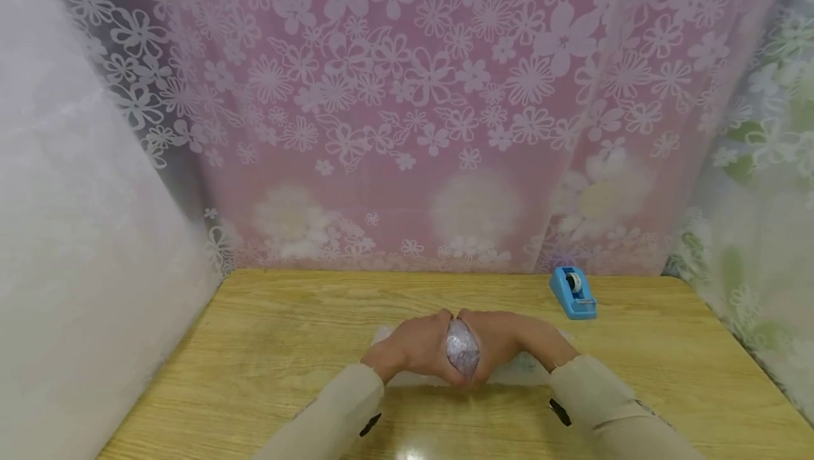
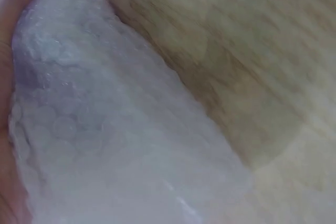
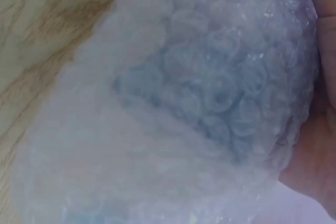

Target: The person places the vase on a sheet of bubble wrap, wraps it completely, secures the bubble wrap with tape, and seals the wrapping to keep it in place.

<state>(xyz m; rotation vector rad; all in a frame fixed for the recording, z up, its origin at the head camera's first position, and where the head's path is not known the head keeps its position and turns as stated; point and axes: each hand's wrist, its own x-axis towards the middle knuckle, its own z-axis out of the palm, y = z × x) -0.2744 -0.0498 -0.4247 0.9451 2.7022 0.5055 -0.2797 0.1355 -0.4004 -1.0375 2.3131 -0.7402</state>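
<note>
A roll of clear bubble wrap point(image 1: 462, 348) lies across the table in front of me, its ends showing past both hands. My left hand point(image 1: 420, 348) grips it from above, fingers on the far side and thumb on the near side. Close beside it, my right hand point(image 1: 504, 338) holds the wrap the same way. In the left wrist view, one end of the bubble wrap point(image 2: 121, 129) flares out whitish and loose. Through the layers of bubble wrap point(image 3: 210, 77) in the right wrist view, a dark bluish patch shows; what it is cannot be made out.
A blue tape dispenser point(image 1: 574, 294) with a roll of tape stands at the back right of the wooden table point(image 1: 286, 326). Behind the table hangs a pink flowered curtain point(image 1: 381, 198). Pale sheets point(image 1: 95, 198) close off the left and right sides.
</note>
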